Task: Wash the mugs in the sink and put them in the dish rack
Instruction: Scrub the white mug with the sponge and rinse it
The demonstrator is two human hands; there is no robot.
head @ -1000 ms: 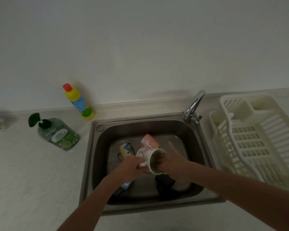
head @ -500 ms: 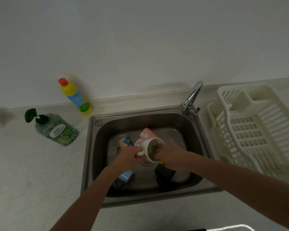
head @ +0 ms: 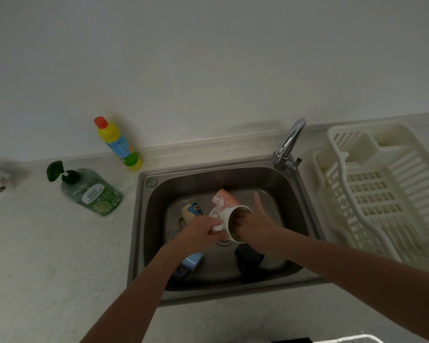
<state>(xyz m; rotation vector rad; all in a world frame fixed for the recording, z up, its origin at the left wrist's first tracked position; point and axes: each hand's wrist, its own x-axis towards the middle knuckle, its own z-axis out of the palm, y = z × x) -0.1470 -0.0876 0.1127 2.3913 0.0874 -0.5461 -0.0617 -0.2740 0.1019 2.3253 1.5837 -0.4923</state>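
Note:
My left hand (head: 201,231) grips the handle of a white mug (head: 222,215), held on its side over the sink (head: 139,219) with its mouth facing right. The fingers of my right hand (head: 258,224) reach inside the mug, thumb raised outside the rim, and a yellow-green sponge shows faintly at the fingertips. On the sink floor lie a pink mug (head: 224,199), a cream mug with a blue cartoon (head: 191,211), a light blue mug (head: 191,262) and a dark mug (head: 248,261). The cream plastic dish rack (head: 382,194) stands to the right with no mugs in it.
A chrome faucet (head: 289,144) rises at the sink's back right corner; no water runs. On the counter to the left stand a green pump soap bottle (head: 92,191) and a yellow bottle with a red cap (head: 117,144) by the wall.
My right hand's fingers have pushed deeper into the white mug and the thumb has lifted. Both hands and the mug have stayed over the middle of the sink.

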